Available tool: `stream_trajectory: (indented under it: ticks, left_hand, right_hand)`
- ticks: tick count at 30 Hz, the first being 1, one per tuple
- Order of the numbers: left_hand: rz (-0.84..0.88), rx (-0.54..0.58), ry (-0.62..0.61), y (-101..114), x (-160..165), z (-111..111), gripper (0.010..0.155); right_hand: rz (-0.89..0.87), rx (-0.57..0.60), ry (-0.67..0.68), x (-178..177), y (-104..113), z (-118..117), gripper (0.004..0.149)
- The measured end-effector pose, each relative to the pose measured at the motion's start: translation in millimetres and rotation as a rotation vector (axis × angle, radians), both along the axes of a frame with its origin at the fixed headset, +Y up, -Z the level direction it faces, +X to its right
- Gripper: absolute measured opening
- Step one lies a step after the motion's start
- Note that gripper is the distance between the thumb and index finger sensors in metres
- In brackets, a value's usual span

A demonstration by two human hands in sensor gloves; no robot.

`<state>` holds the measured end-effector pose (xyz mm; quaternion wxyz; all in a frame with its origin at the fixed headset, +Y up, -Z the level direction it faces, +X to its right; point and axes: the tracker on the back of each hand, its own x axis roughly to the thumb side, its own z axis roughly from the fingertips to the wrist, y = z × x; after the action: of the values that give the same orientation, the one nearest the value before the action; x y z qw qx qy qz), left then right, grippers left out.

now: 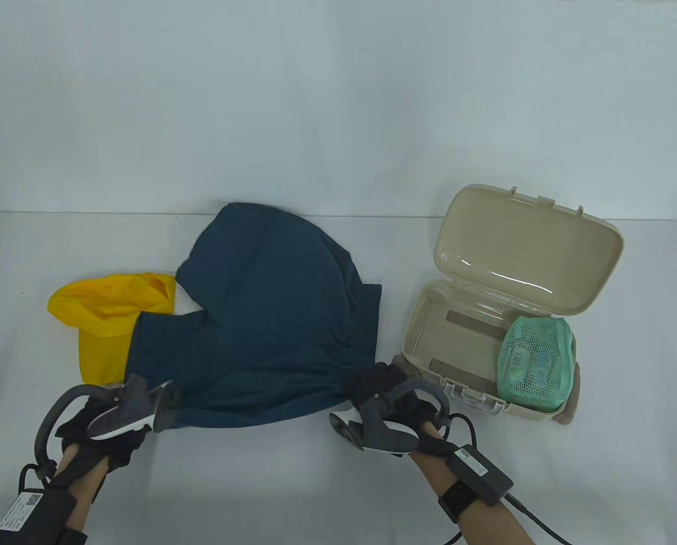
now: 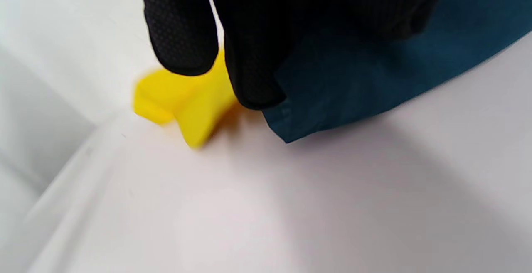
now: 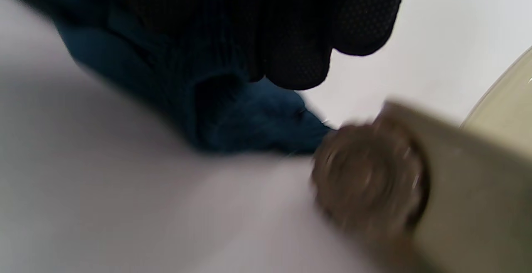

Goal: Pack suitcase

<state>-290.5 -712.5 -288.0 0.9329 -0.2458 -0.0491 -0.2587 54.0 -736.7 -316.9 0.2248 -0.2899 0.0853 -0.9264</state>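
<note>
A dark teal garment [image 1: 270, 318] lies spread in the middle of the table, its near edge raised. My left hand [image 1: 137, 411] grips the near left corner of the teal garment [image 2: 353, 82]. My right hand [image 1: 367, 383] grips the near right corner of the same teal garment [image 3: 249, 123]. A small beige suitcase [image 1: 429, 318] stands open at the right with its lid [image 1: 529, 244] tilted back. A green mesh pouch [image 1: 534, 360] sits in its near right corner. A yellow garment [image 1: 108, 318] lies left of the teal one, partly under it.
In the right wrist view a brown wheel [image 3: 365, 177] of the suitcase is close to my right fingers [image 3: 299, 57]. The yellow garment [image 2: 183, 106] shows just beyond my left fingers [image 2: 183, 32]. The white tabletop [image 1: 270, 488] meets a pale wall behind.
</note>
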Motion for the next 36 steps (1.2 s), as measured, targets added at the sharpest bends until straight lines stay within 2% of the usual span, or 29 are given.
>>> stream_trajectory:
  ticks: [3,4,6,7,9,12,15,21,25,27,36]
  left_hand:
    - [-0.033,-0.177,-0.008,-15.3,6.4,2.9,0.048]
    - [-0.011,-0.262,0.023,-16.0,6.6,1.6,0.057]
    - [0.071,-0.334,0.091,-11.5,4.3,-2.0,0.072]
    - [0.131,-0.314,0.113,-4.6,2.0,-5.6,0.075]
    - [0.204,-0.2,0.128,8.7,-2.4,-11.8,0.079]
    - [0.279,-0.068,0.17,15.5,-6.5,-20.9,0.081]
    - [0.29,-0.081,0.185,-1.9,-1.8,-28.9,0.087]
    - [0.245,-0.239,0.202,-44.0,8.9,-32.3,0.103]
    - [0.205,-0.293,0.239,-52.2,4.5,-26.8,0.108]
    - [0.166,-0.319,0.239,-52.3,2.7,-23.7,0.11]
    - [0.234,-0.348,0.252,-49.0,-3.5,-19.7,0.11]
  right_hand:
    - [0.104,-0.235,-0.023,1.0,-5.6,4.6,0.046]
    - [0.123,-0.266,-0.031,1.6,-2.4,6.3,0.048]
    - [0.136,-0.329,-0.023,2.4,4.8,5.4,0.052]
    - [0.124,-0.426,-0.047,3.5,10.5,3.0,0.054]
    - [0.052,-0.526,-0.086,6.9,23.7,-3.2,0.056]
    - [-0.181,-0.441,-0.127,13.1,46.1,-15.9,0.059]
    - [-0.236,-0.482,-0.171,11.7,45.7,-25.3,0.071]
    - [-0.038,-0.585,-0.203,-2.9,3.6,-23.3,0.095]
    - [0.073,-0.63,-0.267,1.3,-17.3,-22.3,0.098]
    - [0.103,-0.584,-0.263,4.0,-17.8,-20.0,0.097]
    - [0.093,-0.591,-0.249,6.0,-17.9,-18.7,0.098]
